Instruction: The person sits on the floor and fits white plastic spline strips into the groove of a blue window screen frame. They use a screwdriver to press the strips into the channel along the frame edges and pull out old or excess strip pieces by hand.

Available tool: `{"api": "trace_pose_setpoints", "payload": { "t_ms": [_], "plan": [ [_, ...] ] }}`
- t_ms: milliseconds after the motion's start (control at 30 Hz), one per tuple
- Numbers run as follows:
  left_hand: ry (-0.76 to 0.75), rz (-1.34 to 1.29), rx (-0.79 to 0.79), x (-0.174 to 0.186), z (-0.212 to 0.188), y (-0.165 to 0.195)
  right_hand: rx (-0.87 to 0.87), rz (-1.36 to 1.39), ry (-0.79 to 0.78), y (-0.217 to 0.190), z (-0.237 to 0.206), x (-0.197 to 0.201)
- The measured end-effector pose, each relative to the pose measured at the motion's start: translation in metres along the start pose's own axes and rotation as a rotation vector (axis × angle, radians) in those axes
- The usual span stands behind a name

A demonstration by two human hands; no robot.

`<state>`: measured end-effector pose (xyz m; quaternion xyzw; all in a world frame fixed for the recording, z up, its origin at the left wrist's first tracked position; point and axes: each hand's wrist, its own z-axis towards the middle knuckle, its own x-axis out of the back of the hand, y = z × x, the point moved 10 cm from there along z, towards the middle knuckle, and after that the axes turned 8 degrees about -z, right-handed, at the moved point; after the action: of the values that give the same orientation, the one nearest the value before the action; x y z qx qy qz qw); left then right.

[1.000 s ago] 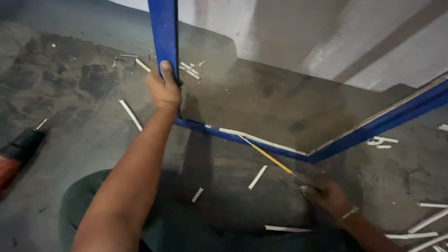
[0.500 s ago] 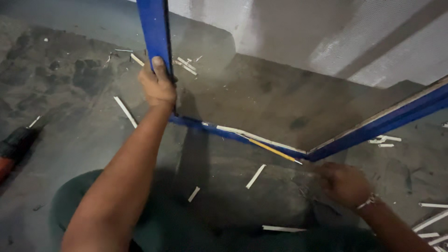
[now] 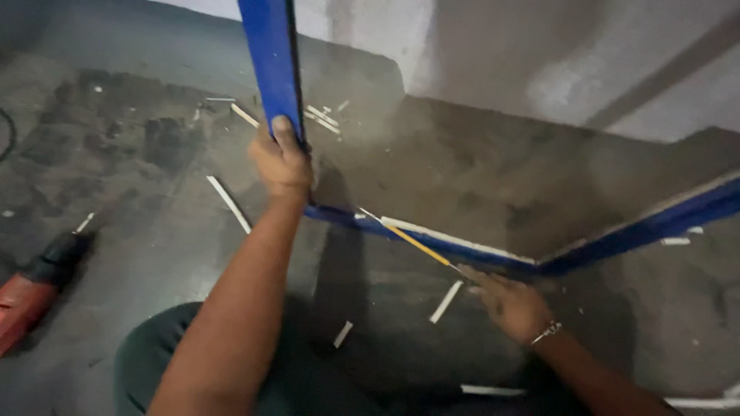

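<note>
My left hand [image 3: 281, 163] is wrapped around the upright bar of a blue metal frame [image 3: 271, 69], thumb lying up its near face, fingers hidden behind it. The frame's lower bars run along the grey concrete floor [image 3: 139, 254] from just below that hand, meet at a corner in front of me and go off toward the right edge. My right hand [image 3: 510, 304] sits low at that corner, fingers pinching the end of a thin yellow stick [image 3: 408, 239] that slants up-left along the lower bar; can't tell what kind of tool it is. A bracelet is on the right wrist. Short white strips [image 3: 229, 203] lie scattered over the floor on both sides of the frame. A red and black power drill [image 3: 35, 289] lies near the floor's left edge, well apart from both hands.
</note>
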<state>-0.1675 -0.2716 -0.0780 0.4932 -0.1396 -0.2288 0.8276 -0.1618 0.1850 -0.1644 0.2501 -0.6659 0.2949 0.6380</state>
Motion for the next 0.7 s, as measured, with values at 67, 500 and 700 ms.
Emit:
{"api": "trace_pose_setpoints", "payload": {
  "t_ms": [67,500,700],
  "plan": [
    [0.02,0.034,-0.033,0.0,-0.001,0.002,-0.14,-0.024,-0.146,0.016,-0.02,-0.006],
    [0.141,0.295,0.044,0.022,-0.03,-0.004,-0.712,0.237,0.658,0.071,-0.133,0.114],
    [-0.286,0.311,0.452,-0.023,-0.133,-0.043,-1.027,0.939,0.961,0.149,-0.122,0.045]
  ]
}}
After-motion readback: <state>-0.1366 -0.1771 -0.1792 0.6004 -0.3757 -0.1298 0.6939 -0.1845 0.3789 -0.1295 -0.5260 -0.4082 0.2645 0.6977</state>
